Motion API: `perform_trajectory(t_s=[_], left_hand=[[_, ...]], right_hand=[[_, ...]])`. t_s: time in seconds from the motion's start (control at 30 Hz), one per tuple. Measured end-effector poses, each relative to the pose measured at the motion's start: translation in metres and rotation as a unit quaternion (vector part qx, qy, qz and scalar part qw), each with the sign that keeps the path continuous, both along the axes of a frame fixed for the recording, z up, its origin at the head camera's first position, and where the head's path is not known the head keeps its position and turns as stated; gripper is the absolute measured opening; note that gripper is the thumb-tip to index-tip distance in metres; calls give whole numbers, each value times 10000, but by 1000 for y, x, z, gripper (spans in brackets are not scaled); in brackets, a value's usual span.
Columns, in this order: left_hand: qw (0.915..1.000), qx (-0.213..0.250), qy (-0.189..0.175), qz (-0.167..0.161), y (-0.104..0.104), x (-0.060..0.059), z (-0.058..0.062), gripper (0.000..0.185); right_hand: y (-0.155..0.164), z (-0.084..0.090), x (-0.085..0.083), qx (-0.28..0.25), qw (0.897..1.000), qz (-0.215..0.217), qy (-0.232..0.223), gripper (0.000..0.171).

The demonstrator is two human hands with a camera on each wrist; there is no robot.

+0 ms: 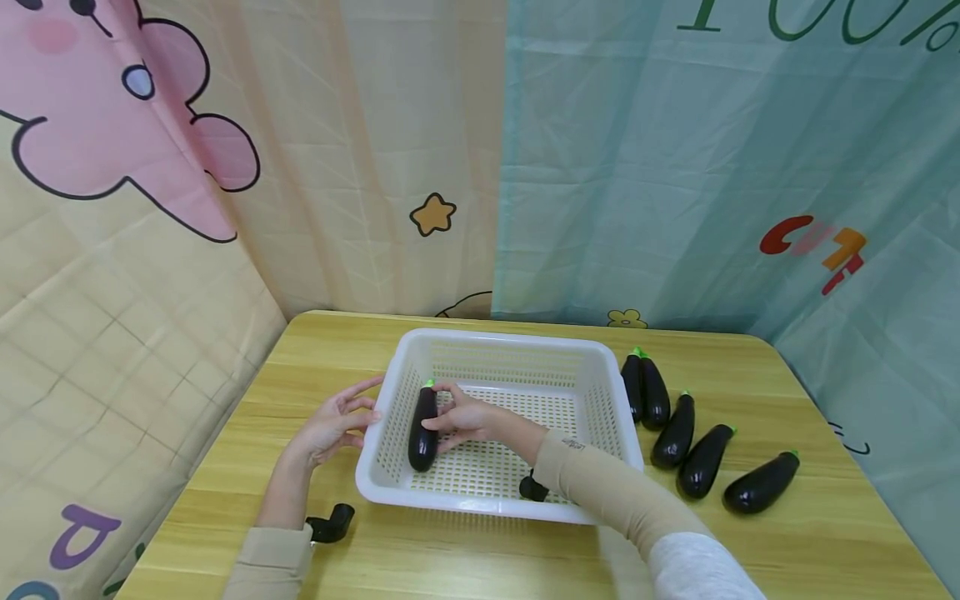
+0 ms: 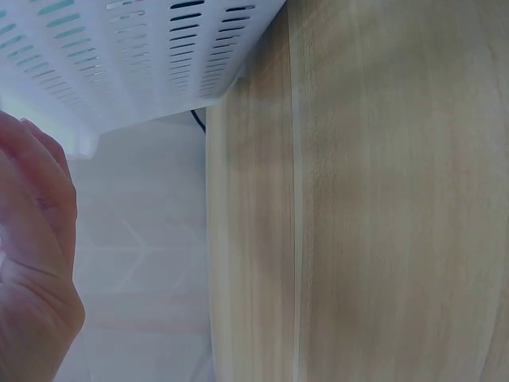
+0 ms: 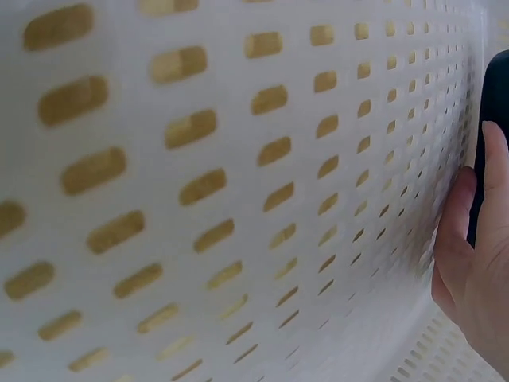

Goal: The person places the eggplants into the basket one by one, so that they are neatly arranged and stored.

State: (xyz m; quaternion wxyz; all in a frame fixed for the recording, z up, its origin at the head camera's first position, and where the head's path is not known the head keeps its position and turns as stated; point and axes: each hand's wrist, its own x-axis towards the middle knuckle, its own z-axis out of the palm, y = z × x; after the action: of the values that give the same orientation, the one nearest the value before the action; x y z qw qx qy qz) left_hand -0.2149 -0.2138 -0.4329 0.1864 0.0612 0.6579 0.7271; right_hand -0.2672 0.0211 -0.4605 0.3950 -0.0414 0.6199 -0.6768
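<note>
A white slotted plastic basket [image 1: 600, 354] sits in the middle of a wooden table [image 1: 465, 558]. Inside it, against the left wall, lies a dark purple eggplant [image 1: 422, 437] with a green stem. My right hand [image 1: 456, 417] reaches into the basket and holds this eggplant, fingers over its upper part and thumb at its side. The right wrist view shows the hand [image 3: 473, 263] beside the eggplant's dark skin [image 3: 497, 87] over the basket's mesh floor [image 3: 199, 183]. My left hand [image 1: 341, 417] hovers with relaxed fingers just outside the basket's left rim, holding nothing.
Several more eggplants [image 1: 678, 429] lie on the table right of the basket, fanned out toward the right edge. Printed curtains hang close behind and along both sides. The left wrist view shows the basket's outer wall [image 2: 119, 56] and the table edge [image 2: 215, 239].
</note>
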Motion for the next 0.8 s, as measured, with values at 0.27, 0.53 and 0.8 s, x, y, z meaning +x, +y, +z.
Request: perform_trajectory(t_s=[0.27,0.53,0.8], left_hand=[[10000,-23,9,-2,0,0,0,66],[10000,48,21,-44,0,1,-1,66],[9999,86,70,-71,-1,0,-2,66]], right_hand=[[-2,2,2,245,9993,103,249,68],[-3,2,2,346,9990,119,275,68],[1,7,-1,311,9992,225,122,68]])
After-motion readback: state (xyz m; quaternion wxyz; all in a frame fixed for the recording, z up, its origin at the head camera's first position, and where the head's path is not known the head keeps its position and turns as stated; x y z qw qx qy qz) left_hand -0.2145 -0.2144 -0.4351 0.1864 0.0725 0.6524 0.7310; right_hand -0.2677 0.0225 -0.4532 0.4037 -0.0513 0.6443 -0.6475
